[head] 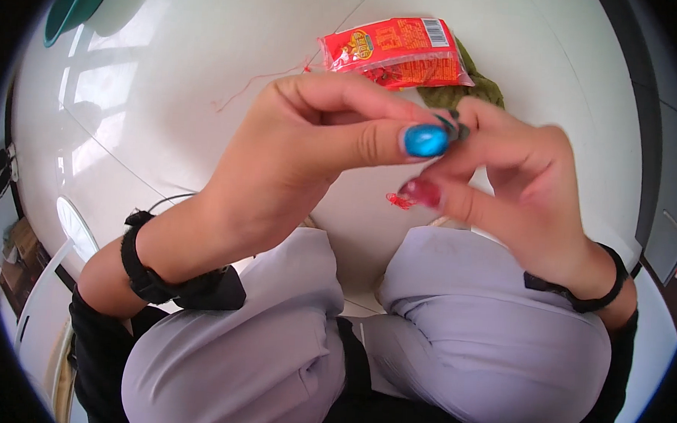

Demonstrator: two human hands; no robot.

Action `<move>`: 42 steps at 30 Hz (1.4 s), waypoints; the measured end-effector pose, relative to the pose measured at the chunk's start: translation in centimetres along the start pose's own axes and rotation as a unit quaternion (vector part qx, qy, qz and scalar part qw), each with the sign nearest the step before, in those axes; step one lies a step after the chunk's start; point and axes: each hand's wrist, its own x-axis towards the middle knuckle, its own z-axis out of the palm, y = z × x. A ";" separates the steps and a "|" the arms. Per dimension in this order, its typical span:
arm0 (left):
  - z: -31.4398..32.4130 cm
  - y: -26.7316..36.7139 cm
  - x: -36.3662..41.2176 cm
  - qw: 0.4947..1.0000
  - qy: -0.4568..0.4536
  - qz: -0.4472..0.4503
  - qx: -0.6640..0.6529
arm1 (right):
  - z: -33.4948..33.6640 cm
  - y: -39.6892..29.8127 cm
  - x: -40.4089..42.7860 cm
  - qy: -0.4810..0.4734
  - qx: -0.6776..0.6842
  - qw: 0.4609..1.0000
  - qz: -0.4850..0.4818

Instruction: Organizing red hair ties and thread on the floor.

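Note:
My left hand (278, 151) is raised above my knees, its thumb with a shiny blue nail pressed toward the fingers. Its fingertips meet those of my right hand (513, 169), and whatever lies between them is hidden. A small tangle of red thread (398, 201) sticks out at the red-nailed thumb of my right hand, pinched there. Beyond both hands a red plastic packet (393, 45) with printed writing and a barcode lies on the floor, its lower part partly covered by my left hand. A loose red thread (259, 80) trails leftward from near the packet.
A dark green cloth (465, 97) lies under the packet's right end. At the upper left, part of a green plastic tub (79, 5) shows. Glossy pale floor tiles (209, 49) surround these things. My lap in light grey trousers (239, 350) is below the hands.

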 end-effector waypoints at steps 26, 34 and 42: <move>-1.0 -1.6 -1.8 0.994 0.074 0.075 0.016 | 3.0 -1.0 1.0 0.120 0.138 0.983 0.031; -0.3 -1.9 -1.4 0.990 0.104 0.087 0.042 | 3.0 -0.7 0.8 0.120 0.134 0.982 0.059; -0.5 -2.0 -0.9 0.993 0.085 0.076 0.042 | 1.7 -0.1 1.0 0.084 0.163 0.981 0.068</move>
